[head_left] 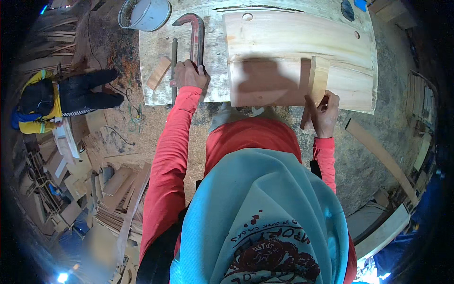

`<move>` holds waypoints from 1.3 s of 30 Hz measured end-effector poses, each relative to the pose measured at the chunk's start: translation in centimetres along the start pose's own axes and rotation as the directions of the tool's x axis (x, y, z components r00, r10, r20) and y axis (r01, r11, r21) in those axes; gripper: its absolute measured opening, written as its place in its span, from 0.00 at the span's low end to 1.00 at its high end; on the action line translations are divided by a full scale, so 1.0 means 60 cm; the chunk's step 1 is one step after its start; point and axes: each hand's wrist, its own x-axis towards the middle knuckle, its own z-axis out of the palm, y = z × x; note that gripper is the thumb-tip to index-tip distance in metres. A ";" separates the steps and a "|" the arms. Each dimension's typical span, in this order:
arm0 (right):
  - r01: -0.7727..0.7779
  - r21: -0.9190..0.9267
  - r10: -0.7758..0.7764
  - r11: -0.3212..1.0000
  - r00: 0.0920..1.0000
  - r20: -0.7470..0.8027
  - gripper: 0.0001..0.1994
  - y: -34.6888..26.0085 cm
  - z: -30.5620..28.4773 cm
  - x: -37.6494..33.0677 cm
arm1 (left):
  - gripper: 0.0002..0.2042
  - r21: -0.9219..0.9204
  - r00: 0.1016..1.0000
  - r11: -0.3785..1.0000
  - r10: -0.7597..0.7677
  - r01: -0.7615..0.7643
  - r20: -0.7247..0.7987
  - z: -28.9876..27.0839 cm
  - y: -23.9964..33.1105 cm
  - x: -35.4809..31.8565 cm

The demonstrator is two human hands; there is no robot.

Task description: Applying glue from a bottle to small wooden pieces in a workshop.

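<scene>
On the left part of the worktable [215,87] lies a red metal C-shaped clamp [197,40]. My left hand [190,75] is closed round its lower end, next to a long dark rod [174,49]. My right hand [325,113] pinches the lower end of a pale wooden block [319,73]. The block is held at the front edge of a wide, light wooden board [293,42], partly over the board. Two round marks show near the board's far edge. Left of my left hand lies a short wooden block [159,73].
A white bucket [149,14] stands at the table's far left corner. A person [61,99] in yellow and dark clothes is at the left. Wood offcuts [118,194] are piled at the lower left. A long curved plank [380,156] lies on the right.
</scene>
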 end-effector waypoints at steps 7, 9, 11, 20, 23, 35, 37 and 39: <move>0.107 -0.056 -0.112 0.993 0.990 -0.083 0.22 0.048 -0.007 0.001 | 0.17 -0.197 0.955 0.976 0.027 -0.088 -0.294 0.016 0.029 -0.021; 0.126 -0.046 -0.131 0.991 0.985 -0.114 0.22 0.053 -0.008 0.001 | 0.20 -0.386 0.972 0.905 0.106 -0.181 -0.208 0.017 0.046 -0.044; -0.054 0.000 0.054 0.999 0.998 -0.022 0.24 0.053 -0.009 0.000 | 0.24 -0.581 0.968 0.775 0.220 -0.247 -0.118 0.022 0.070 -0.070; -0.089 0.106 0.081 0.990 0.994 0.080 0.26 0.006 0.014 0.002 | 0.35 -0.545 0.986 0.827 0.164 -0.138 0.000 0.061 0.118 -0.108; 0.031 0.086 -0.038 0.996 0.996 0.082 0.23 -0.041 0.027 0.011 | 0.30 -0.530 0.981 0.828 0.192 -0.181 -0.034 0.089 0.105 -0.100; -0.038 0.355 -0.113 0.934 0.912 0.395 0.21 -0.366 0.255 0.001 | 0.18 -0.953 0.987 0.304 0.151 0.006 0.054 -0.086 -0.035 -0.140; -0.006 0.367 -0.152 0.930 0.905 0.398 0.22 -0.418 0.333 -0.019 | 0.18 -0.990 0.981 0.117 0.170 0.074 0.093 -0.088 -0.080 -0.140; -0.355 0.691 -0.124 0.630 0.832 0.541 0.21 -0.465 0.410 -0.038 | 0.16 -0.939 0.968 -0.244 0.118 0.242 0.219 -0.068 -0.136 -0.118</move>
